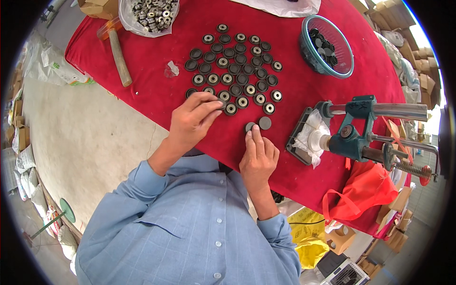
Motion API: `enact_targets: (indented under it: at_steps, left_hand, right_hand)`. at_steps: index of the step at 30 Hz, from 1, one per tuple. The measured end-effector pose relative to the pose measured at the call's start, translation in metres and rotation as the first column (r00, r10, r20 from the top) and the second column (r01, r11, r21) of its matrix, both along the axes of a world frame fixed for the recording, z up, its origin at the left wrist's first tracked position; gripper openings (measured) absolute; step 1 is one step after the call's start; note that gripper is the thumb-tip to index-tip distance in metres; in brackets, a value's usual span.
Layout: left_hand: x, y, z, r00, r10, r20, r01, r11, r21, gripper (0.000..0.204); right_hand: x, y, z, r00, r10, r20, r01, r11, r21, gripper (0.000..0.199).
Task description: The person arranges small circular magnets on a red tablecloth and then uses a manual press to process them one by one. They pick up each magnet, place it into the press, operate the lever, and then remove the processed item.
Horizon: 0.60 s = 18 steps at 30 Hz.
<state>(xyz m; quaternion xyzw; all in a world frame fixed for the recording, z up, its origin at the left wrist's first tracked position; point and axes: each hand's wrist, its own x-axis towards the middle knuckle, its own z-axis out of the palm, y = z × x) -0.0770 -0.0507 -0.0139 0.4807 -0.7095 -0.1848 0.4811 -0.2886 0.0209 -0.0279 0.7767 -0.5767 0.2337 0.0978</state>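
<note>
My left hand (190, 118) is closed in a pinch on a small dark round piece (221, 103), partly hidden by the fingers, at the near edge of a group of parts. To its right, my right hand (259, 159) has thumb and finger at a flat black disc (249, 127) on the cloth. Another black disc (265, 123) lies just right of it. Beyond both hands spread many black round cups; some look open and dark, like this cup (236, 90), while others hold a shiny metal bearing (242, 102).
A red cloth (156, 104) covers the table. A hammer (118, 57) and a bag of metal bearings (154, 16) lie at the far left. At far right stands a blue basket (327, 69) of black discs. A green hand press (349, 130) stands at right, near a red bag (363, 192).
</note>
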Motion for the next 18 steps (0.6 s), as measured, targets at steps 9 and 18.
enact_targets:
  at_steps: [9, 18]
  left_hand:
    - [-0.014, -0.017, -0.017, 0.948, -0.095, 0.304, 0.152, 0.974, -0.168, 0.028]
    - [-0.014, -0.011, -0.018, 0.925, -0.094, 0.368, 0.172, 0.967, -0.186, 0.031]
  right_hand:
    - [0.002, 0.004, 0.003, 0.999, -0.022, -0.023, 0.023, 0.999, 0.038, 0.029]
    - [-0.005, -0.009, 0.017, 0.994, 0.023, 0.109, -0.033, 0.995, 0.094, 0.026]
